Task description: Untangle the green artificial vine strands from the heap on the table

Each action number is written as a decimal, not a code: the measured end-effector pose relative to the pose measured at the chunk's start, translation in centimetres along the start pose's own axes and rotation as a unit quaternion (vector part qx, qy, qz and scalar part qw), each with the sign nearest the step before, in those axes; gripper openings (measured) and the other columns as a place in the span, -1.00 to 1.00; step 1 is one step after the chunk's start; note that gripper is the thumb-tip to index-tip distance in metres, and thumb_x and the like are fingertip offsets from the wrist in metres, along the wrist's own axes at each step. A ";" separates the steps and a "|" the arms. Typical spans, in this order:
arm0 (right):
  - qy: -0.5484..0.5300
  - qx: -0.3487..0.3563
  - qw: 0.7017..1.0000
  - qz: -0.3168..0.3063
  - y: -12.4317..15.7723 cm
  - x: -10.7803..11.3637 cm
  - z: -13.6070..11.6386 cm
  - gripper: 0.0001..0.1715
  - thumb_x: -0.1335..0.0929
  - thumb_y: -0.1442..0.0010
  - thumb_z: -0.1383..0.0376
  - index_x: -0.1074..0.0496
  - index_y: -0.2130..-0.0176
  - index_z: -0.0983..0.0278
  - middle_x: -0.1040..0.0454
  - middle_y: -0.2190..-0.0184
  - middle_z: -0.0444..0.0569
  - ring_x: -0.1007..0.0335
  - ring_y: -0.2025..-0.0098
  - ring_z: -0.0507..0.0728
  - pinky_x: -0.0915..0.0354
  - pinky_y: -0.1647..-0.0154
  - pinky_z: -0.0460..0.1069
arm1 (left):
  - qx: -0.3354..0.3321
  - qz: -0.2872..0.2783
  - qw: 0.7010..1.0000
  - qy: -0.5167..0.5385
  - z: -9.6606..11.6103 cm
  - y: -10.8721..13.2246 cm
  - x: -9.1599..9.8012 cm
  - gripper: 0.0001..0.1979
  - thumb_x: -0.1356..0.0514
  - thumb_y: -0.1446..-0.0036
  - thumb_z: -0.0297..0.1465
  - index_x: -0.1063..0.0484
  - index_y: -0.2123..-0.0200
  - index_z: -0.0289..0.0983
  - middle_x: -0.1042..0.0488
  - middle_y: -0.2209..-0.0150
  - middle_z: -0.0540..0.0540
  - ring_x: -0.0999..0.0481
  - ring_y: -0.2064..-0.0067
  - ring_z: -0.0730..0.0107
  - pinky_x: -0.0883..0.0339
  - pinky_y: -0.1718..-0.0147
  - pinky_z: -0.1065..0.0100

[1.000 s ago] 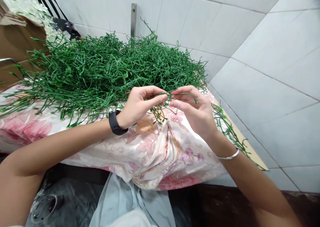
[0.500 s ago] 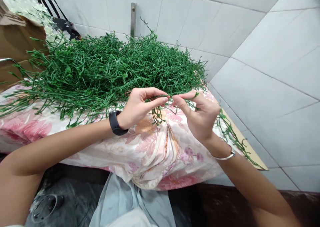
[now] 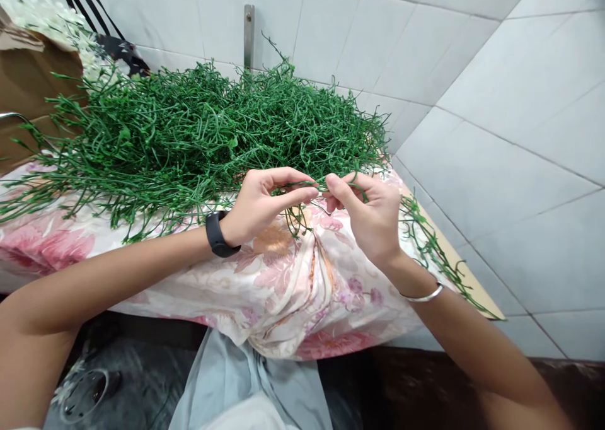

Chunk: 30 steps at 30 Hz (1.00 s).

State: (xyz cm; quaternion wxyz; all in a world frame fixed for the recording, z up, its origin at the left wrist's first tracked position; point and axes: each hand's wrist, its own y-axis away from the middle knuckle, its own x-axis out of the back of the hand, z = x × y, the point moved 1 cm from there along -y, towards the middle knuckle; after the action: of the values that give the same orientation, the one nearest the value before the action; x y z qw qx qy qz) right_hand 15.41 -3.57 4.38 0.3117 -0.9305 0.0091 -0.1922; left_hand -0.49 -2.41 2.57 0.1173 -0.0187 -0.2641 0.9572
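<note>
Thin green plastic stems (image 3: 295, 220) hang below the fingers of my left hand (image 3: 265, 204), which pinches them between thumb and fingertips. My right hand (image 3: 366, 212) is closed on the other end of the same stems, its thumb pressed against the bent fingers. The two hands almost touch at the fingertips. Just beyond them lies a large heap of artificial green stems (image 3: 227, 121) with small buds at the tips. Where exactly the pinched stems join is too small to make out.
A floral cloth (image 3: 283, 278) covers the table. More green stems (image 3: 432, 250) lie along its right edge, by the tiled wall (image 3: 510, 184). At the left stand a brown cardboard box (image 3: 38, 96) and white artificial flowers (image 3: 47, 20). A metal bracket (image 3: 249, 36) is fixed to the back wall.
My right hand has shifted slightly left and its thumb has come up over the fingers. The stem in it now bends in a loop. My left hand stays nearly still.
</note>
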 end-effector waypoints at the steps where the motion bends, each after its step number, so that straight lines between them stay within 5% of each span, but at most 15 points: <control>1: 0.000 0.003 1.000 0.003 0.0 0.0 0.0 -0.68 -0.32 -0.11 0.15 -0.35 0.56 0.29 -0.35 0.64 -0.17 -0.24 0.58 -0.08 -0.22 0.50 -0.11 | 0.006 0.003 1.000 0.004 0.0 0.0 0.0 -0.80 -0.29 0.10 -0.31 -0.50 0.39 -0.32 -0.51 0.44 -0.04 -0.46 0.41 0.51 -0.36 0.39 0.46; 5: -0.016 0.050 0.999 0.013 0.0 -0.1 0.2 -0.84 -0.37 -0.06 0.20 -0.39 0.36 0.25 -0.44 0.44 -0.14 -0.36 0.39 -0.02 -0.31 0.34 -0.07 | 0.012 0.009 1.000 0.024 0.2 -0.2 0.1 -0.81 -0.28 0.08 -0.30 -0.48 0.42 -0.32 -0.46 0.51 0.00 -0.43 0.46 0.54 -0.34 0.43 0.47; 8: -0.019 0.090 0.996 0.012 -0.1 -0.3 0.4 -0.76 -0.41 0.00 0.24 -0.38 0.27 0.22 -0.45 0.34 -0.14 -0.37 0.31 0.00 -0.31 0.25 -0.04 | 0.009 0.005 0.999 0.031 0.3 -0.2 0.2 -0.82 -0.27 0.07 -0.30 -0.48 0.43 -0.32 -0.44 0.55 0.02 -0.41 0.49 0.56 -0.32 0.46 0.48; 15: -0.014 0.114 0.992 0.060 0.0 -0.1 0.4 -0.90 -0.42 0.02 0.31 -0.40 0.45 0.23 -0.41 0.48 -0.17 -0.31 0.43 -0.01 -0.30 0.36 -0.03 | 0.017 -0.017 0.999 0.043 0.5 0.0 0.1 -0.83 -0.26 0.06 -0.32 -0.49 0.43 -0.32 -0.46 0.51 0.00 -0.43 0.46 0.56 -0.33 0.43 0.48; 21: -0.089 -0.002 0.996 0.016 -0.2 -0.1 0.8 -0.83 -0.42 0.04 0.25 -0.37 0.54 0.26 -0.37 0.56 -0.17 -0.26 0.51 -0.03 -0.27 0.44 -0.06 | 0.001 0.006 1.000 0.031 0.1 0.2 -0.1 -0.80 -0.30 0.11 -0.32 -0.49 0.40 -0.31 -0.51 0.42 -0.04 -0.47 0.40 0.51 -0.36 0.38 0.45; 30: -0.232 -0.136 0.962 -0.038 -0.5 -0.3 1.1 -0.75 -0.40 0.06 0.34 -0.30 0.66 0.31 -0.25 0.68 -0.21 -0.16 0.58 -0.10 -0.17 0.52 -0.13 | -0.031 0.002 1.000 0.005 0.2 0.3 -0.2 -0.83 -0.28 0.07 -0.34 -0.50 0.36 -0.28 -0.52 0.35 -0.05 -0.48 0.32 0.50 -0.36 0.31 0.46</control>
State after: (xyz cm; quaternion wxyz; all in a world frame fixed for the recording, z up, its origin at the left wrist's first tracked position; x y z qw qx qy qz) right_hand 15.48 -2.50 3.79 0.1684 -0.9828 -0.0727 0.0207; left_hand -0.40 -2.86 2.61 0.1156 -0.0273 -0.2931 0.9487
